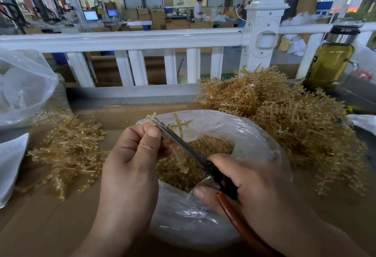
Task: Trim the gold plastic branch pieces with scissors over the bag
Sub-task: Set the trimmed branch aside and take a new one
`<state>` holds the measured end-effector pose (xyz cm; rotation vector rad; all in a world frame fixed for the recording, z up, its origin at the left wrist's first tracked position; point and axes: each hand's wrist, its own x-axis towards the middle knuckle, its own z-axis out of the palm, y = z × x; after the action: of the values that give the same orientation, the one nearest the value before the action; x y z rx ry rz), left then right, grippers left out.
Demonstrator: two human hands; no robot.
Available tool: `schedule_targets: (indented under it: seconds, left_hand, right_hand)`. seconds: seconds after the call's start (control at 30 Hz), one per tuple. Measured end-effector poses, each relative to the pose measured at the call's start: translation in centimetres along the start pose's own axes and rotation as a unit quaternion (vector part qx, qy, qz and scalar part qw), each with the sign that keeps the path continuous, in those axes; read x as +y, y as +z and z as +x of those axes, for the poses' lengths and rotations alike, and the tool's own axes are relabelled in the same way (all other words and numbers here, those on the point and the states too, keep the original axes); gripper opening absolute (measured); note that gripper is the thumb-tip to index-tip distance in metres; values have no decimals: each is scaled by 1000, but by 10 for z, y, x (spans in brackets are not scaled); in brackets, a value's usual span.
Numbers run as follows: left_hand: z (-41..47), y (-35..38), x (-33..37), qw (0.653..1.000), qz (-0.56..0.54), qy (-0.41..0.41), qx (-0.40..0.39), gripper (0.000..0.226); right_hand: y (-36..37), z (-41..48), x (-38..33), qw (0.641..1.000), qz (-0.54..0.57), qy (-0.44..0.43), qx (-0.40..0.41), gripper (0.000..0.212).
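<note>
L hand point(132, 155) pinches one gold branch piece point(180, 126) btw thumb and curled fingers, just above the open bag point(254, 128). R hand point(250, 185) has its fingers curled tight round the handles of the scissors point(179, 139). The blades lie close together against the piece, near its top. Bag holds small gold bits. Big pile point(284, 118) of branch pieces at right of the bag, flatter pile point(71, 151) at left.

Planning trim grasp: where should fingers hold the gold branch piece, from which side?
Pinch the gold branch piece by its stem near the top, from the left, as the left hand does: twigs jut right over the bag, and scissors work from the right.
</note>
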<state>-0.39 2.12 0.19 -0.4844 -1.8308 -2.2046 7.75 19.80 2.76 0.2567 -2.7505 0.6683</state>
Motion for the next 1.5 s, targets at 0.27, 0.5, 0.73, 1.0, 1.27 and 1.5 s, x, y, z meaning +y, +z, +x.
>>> schedule_targets:
  seconds: [0.27,0.5,0.73,1.0,1.27,1.5]
  left_hand:
    - [-2,2,1,999,24,25,-17,28]
    - [-3,3,-1,1000,12,20,-19,25]
    - [-5,6,-2,1000,-17,13,-10,20]
    - [-6,7,0,1000,-18,1,-6,21]
    - [-4,7,-2,1000,-8,8,-6,24]
    - [-4,7,-2,1000,-8,4,-2,25]
  right_hand:
    - [-3,0,0,999,30,-3,-11,44]
    - [-2,1,0,1000,27,-6,1,47]
    - [5,-1,-6,999,25,5,26,42]
    - [3,0,-6,1000,17,4,14,46]
    - [2,0,-3,1000,17,2,12,45]
    - [5,1,-1,1000,29,6,10,45]
